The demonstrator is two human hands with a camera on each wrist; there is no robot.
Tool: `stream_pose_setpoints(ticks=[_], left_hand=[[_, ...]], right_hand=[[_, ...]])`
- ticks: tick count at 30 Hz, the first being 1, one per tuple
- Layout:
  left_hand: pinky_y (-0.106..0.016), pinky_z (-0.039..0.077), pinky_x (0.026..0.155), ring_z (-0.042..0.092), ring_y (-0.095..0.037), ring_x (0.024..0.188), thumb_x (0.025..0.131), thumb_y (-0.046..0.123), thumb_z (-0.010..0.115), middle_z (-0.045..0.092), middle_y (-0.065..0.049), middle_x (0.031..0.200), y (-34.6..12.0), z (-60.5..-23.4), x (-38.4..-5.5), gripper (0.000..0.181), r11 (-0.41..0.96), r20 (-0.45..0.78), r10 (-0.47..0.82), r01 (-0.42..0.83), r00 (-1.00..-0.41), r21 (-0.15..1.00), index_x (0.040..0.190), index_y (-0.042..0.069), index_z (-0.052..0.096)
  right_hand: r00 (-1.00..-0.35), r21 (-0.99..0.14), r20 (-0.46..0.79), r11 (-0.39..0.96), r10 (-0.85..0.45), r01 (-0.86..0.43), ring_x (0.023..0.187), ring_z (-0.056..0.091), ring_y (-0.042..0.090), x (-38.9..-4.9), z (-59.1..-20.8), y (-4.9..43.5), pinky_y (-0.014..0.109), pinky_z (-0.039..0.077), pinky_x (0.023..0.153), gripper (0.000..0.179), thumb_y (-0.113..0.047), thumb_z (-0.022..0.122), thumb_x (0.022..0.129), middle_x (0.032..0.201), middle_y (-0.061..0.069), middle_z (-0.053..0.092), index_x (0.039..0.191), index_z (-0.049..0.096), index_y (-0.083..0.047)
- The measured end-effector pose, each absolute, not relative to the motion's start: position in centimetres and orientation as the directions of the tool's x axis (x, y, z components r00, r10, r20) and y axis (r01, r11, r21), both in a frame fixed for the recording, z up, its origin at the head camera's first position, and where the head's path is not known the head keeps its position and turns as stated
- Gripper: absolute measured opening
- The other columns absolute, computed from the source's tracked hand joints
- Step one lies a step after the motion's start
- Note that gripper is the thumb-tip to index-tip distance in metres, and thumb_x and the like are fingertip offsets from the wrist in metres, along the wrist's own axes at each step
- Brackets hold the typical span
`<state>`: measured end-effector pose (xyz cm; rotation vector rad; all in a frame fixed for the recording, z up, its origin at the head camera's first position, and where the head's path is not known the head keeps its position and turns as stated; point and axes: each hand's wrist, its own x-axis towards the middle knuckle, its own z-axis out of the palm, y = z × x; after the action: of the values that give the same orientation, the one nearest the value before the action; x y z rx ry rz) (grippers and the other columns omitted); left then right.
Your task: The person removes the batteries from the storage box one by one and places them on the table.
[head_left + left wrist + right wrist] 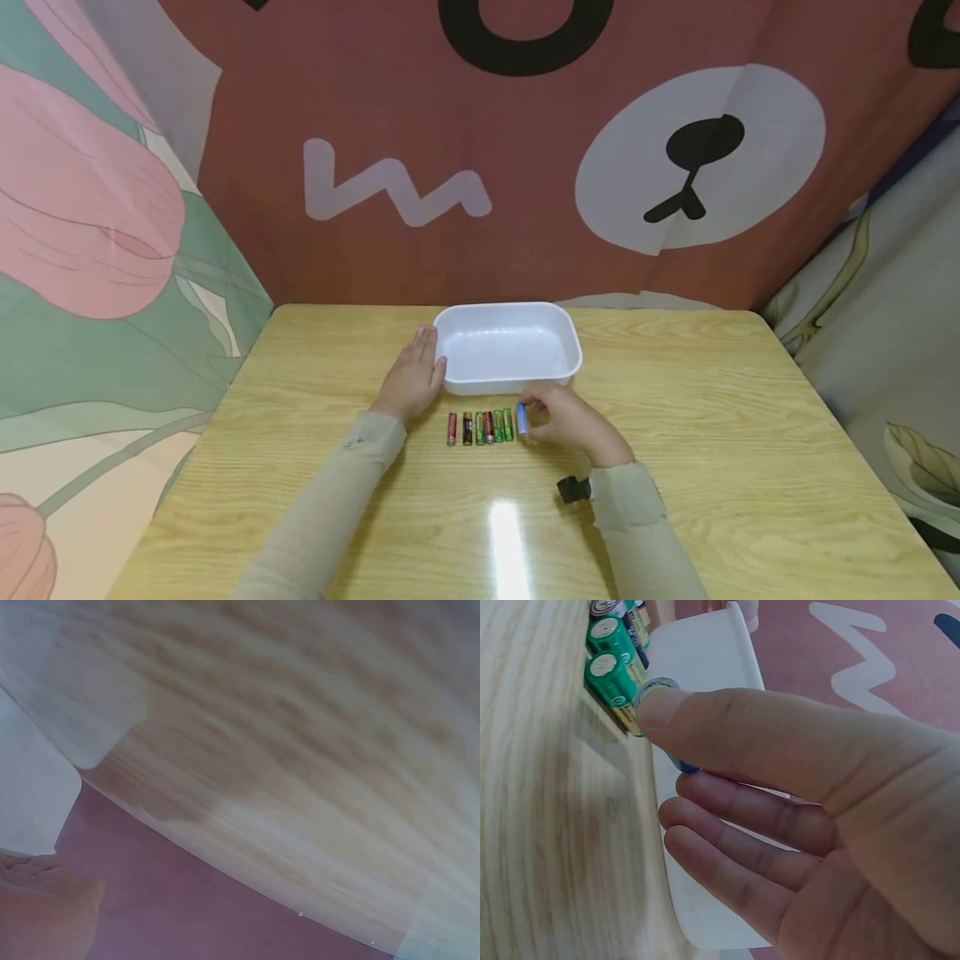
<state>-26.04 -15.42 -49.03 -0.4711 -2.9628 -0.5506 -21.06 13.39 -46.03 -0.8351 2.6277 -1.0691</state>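
My right hand (pixel 566 421) pinches a blue battery (pixel 521 418) between thumb and fingers, at the right end of a row of batteries. In the right wrist view the thumb hides most of the blue battery (pixel 686 766). Side by side to its left lie a red battery (pixel 452 429), a black one (pixel 467 429) and several green ones (pixel 507 425), with another red battery (pixel 489 427) among them. Just behind the row stands a white plastic basin (pixel 510 387). My left hand (pixel 411 375), fingers extended, rests against the basin's left side.
The wooden table (pixel 697 417) stretches to both sides and toward me. Behind it hangs a reddish-brown printed cloth (pixel 525 250), with floral cloths at either side. A small black object (pixel 573 489) sits at my right wrist.
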Motion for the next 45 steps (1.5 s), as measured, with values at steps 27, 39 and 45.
stream_pose_setpoints(ticks=[27,39,45], left_hand=[[-0.049,0.017,0.125,0.009,-0.030,0.155,0.110,0.035,0.029,0.016,-0.019,0.167,-15.5,-48.8,-26.0,0.065,0.886,0.117,0.280,0.303,-0.953,0.352,0.160,-0.003,0.012],[-0.051,0.019,0.125,0.012,-0.033,0.155,0.110,0.037,0.026,0.019,-0.022,0.166,-15.7,-48.6,-25.8,0.066,0.882,0.149,0.290,0.324,-0.945,0.342,0.159,-0.006,0.014],[-0.051,0.019,0.125,0.013,-0.033,0.155,0.110,0.036,0.028,0.019,-0.021,0.165,-15.6,-48.7,-25.8,0.065,0.880,0.150,0.294,0.329,-0.944,0.343,0.159,-0.006,0.015]], right_hand=[[-0.838,-0.656,-0.001,0.633,-0.546,-0.412,0.101,0.066,0.030,-21.4,-47.6,12.9,0.045,0.057,0.094,0.042,0.002,0.085,0.075,0.107,0.013,0.068,0.113,0.068,0.008],[-0.848,-0.664,-0.017,0.640,-0.530,-0.387,0.101,0.066,0.028,-21.3,-47.5,12.7,0.044,0.057,0.094,0.044,0.003,0.085,0.075,0.109,0.013,0.068,0.115,0.068,0.007],[-0.849,-0.669,-0.030,0.642,-0.528,-0.375,0.102,0.066,0.030,-21.2,-47.4,12.8,0.045,0.056,0.095,0.045,0.003,0.085,0.075,0.110,0.015,0.068,0.116,0.067,0.008]])
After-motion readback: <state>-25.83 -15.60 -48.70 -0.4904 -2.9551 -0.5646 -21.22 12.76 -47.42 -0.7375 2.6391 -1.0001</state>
